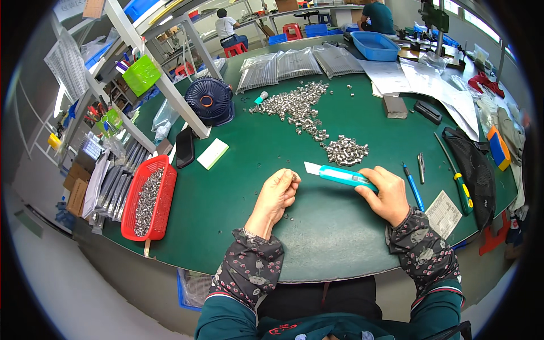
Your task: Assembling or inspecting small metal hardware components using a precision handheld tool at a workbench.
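Note:
My right hand [387,191] is closed around a teal utility knife [345,176], its blade out and pointing left. To the left of the blade tip, my left hand [275,195] pinches a small metal piece [294,177] between thumb and fingers; most of it is hidden. Just beyond the knife lies a small heap of shiny metal rings [347,151]. It trails into a larger pile of similar pieces [294,106] farther back. A few tiny dark bits lie on the green table [317,238] by my left wrist.
At left stands a red basket [170,195] of small metal parts, near a phone [185,147] and a dark blue fan [209,102]. A blue pen [413,187], a screwdriver [463,192] and a black bag [473,164] lie at right. Two people sit at the back.

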A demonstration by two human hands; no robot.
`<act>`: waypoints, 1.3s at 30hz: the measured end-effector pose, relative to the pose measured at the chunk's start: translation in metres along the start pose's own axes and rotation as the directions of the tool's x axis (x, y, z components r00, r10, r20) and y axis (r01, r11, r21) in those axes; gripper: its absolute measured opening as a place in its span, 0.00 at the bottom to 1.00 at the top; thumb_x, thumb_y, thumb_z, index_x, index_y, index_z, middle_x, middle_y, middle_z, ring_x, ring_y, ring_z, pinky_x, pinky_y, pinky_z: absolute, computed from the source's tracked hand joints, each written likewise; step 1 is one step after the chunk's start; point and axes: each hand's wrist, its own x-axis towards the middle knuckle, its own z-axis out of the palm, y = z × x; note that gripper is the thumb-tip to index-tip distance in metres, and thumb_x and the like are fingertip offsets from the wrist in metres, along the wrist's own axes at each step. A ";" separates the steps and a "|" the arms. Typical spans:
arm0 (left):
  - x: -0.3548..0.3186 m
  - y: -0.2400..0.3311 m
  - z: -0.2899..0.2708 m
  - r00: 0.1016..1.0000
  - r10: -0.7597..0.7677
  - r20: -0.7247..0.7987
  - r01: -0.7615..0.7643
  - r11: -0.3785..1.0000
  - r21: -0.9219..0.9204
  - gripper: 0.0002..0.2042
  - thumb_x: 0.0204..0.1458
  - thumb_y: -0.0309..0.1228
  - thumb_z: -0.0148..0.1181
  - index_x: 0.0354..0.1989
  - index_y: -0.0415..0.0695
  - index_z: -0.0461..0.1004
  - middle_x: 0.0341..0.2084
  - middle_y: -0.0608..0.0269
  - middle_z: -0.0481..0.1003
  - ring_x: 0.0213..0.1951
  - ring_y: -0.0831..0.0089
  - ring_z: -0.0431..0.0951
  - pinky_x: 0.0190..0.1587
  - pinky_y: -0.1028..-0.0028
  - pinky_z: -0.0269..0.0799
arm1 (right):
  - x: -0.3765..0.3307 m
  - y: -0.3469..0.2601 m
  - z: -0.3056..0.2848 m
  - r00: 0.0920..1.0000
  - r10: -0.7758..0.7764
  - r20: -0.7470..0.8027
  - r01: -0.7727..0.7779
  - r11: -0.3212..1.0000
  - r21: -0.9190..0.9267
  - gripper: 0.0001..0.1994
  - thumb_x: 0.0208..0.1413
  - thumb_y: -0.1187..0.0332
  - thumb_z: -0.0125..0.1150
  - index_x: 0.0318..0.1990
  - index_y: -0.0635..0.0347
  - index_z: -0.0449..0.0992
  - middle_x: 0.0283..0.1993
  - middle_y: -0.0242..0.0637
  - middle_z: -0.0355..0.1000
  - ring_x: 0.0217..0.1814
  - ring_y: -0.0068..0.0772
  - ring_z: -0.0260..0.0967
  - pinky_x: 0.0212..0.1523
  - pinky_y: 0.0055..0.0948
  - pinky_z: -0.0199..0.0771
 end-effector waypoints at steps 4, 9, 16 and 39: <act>0.002 0.001 0.000 1.000 0.017 -0.020 -0.017 1.000 -0.010 0.12 0.54 0.37 0.44 0.30 0.40 0.66 0.20 0.70 0.62 0.13 0.89 0.51 0.12 0.89 0.45 | 0.002 -0.003 -0.002 0.995 -0.018 -0.101 0.016 1.000 -0.016 0.14 0.37 0.67 0.61 0.34 0.58 0.70 0.24 0.37 0.62 0.26 0.39 0.63 0.24 0.33 0.62; 0.001 0.003 -0.002 0.999 0.033 -0.032 -0.035 0.998 -0.052 0.09 0.54 0.34 0.45 0.33 0.41 0.67 0.22 0.69 0.64 0.13 0.90 0.52 0.12 0.90 0.45 | 0.002 -0.003 -0.003 1.000 -0.030 0.010 0.031 0.989 -0.147 0.14 0.37 0.68 0.62 0.34 0.58 0.70 0.24 0.36 0.62 0.27 0.38 0.62 0.25 0.33 0.63; 0.001 0.003 -0.003 0.998 0.057 -0.011 -0.057 0.992 -0.109 0.07 0.53 0.29 0.46 0.37 0.41 0.67 0.24 0.67 0.66 0.14 0.89 0.53 0.12 0.90 0.46 | -0.002 0.001 -0.002 0.991 0.039 0.126 -0.017 0.985 -0.171 0.13 0.38 0.64 0.61 0.33 0.58 0.71 0.23 0.37 0.64 0.28 0.40 0.65 0.25 0.35 0.63; 0.000 0.004 -0.002 0.999 0.005 0.049 -0.001 0.997 -0.073 0.07 0.52 0.25 0.45 0.40 0.42 0.65 0.25 0.64 0.66 0.14 0.89 0.54 0.11 0.90 0.46 | -0.001 0.000 -0.001 0.976 0.117 0.182 -0.144 0.979 0.143 0.14 0.43 0.59 0.57 0.32 0.60 0.68 0.26 0.42 0.69 0.27 0.44 0.67 0.27 0.36 0.64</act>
